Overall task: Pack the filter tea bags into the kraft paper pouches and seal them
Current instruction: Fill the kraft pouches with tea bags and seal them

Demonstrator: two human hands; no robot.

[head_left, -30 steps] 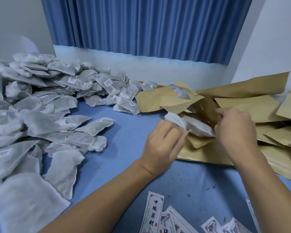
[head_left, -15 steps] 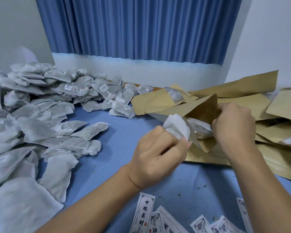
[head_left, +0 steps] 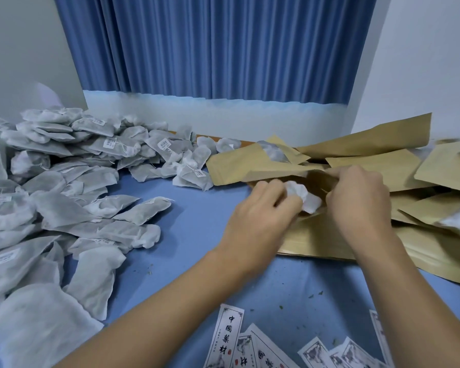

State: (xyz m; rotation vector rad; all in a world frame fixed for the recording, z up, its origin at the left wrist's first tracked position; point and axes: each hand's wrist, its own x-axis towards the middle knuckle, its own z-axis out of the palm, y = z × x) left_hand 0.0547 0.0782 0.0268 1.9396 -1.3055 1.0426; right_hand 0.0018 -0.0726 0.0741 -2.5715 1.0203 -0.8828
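- Labels (head_left: 227, 338) lie nearest on the blue bench (head_left: 197, 227).
- The left hand (head_left: 260, 208) pinches a white tea bag (head_left: 300, 196) at the brown pouch (head_left: 315, 180) mouth; the right hand (head_left: 356, 200) holds that pouch open.
- More tea bags (head_left: 72, 181) are piled left, more pouches (head_left: 383, 166) right.
- A blue curtain (head_left: 223, 46) hangs behind.

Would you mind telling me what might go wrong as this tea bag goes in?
The white filter tea bag is crumpled in the left hand at the mouth of the brown kraft paper pouch that the right hand holds; forcing it might tear it. Green crumbs already dot the blue cloth. Bunched paper could block sealing.
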